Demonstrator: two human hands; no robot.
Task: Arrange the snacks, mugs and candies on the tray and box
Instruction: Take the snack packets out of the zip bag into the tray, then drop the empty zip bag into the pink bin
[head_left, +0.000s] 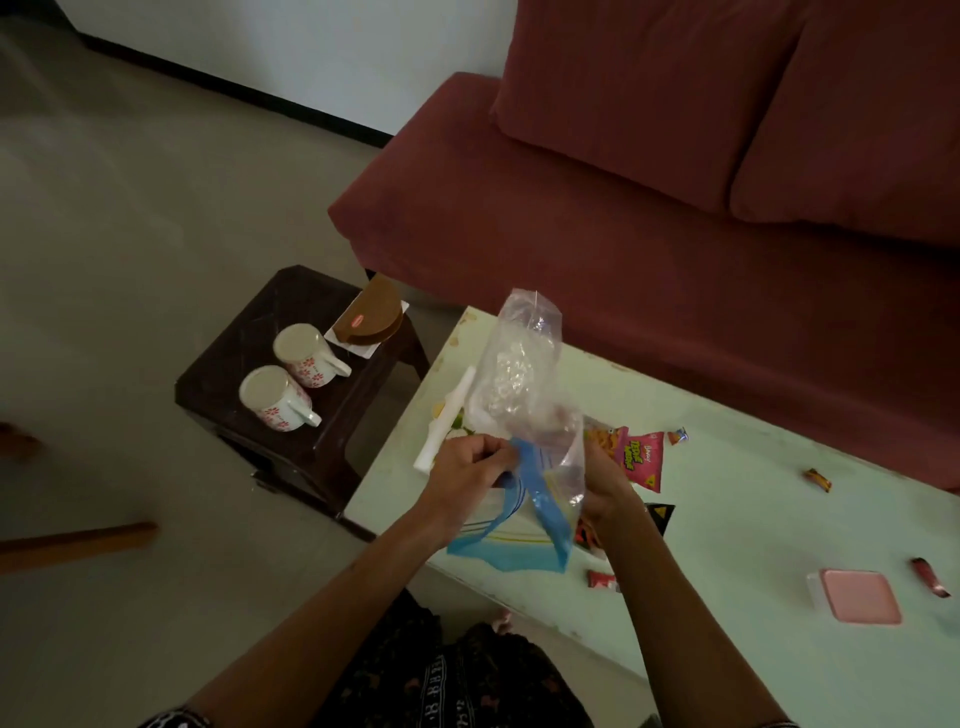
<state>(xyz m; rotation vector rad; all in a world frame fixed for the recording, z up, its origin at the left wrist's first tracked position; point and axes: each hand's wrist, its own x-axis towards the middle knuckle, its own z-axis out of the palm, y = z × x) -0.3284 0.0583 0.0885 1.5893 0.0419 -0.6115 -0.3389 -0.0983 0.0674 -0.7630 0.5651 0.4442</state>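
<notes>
Both hands on plastic bags above the pale green table (727, 493).

Left hand (470, 470) pinches the blue-edged zip bag (524, 525); right hand (605, 480) grips the clear bag (524, 379), held upright above the white tray (447, 421). Pink snack packet (641, 457) lies just beside the right hand. Candies (818, 479) scattered on the table; pink-lidded box (857, 595) near its front edge. Two floral mugs (291, 376) stand on the dark stool (234, 374).

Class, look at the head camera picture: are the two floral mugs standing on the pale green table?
No. Both floral mugs lie on their sides on the dark stool beside the pale green table, not on it.
</notes>
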